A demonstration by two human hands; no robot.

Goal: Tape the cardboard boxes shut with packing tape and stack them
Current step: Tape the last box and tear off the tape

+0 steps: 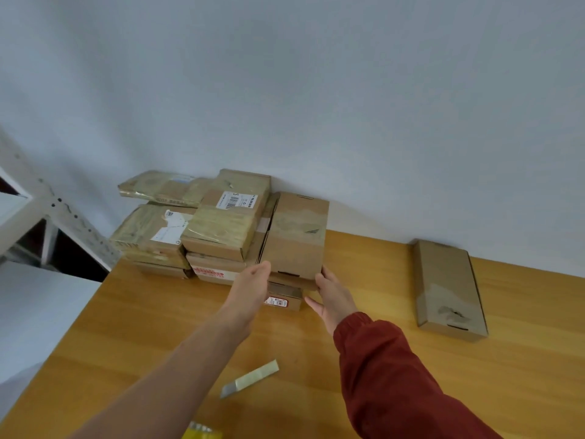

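- Box (296, 236) sits atop the stack (221, 231) at the table's (142, 327) back edge, against the wall (348, 106)
- Left hand (253, 288): fingers straight, together, touching the box's near left corner
- Right hand (334, 296): fingers straight, flat against its near right corner, thumb apart
- Second box (448, 286) lies flat at the back edge, right
- Tape strip (251, 378) lies near the front edge

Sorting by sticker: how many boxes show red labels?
2: the bottom centre box, and the low box under the held box; other labels may be hidden.
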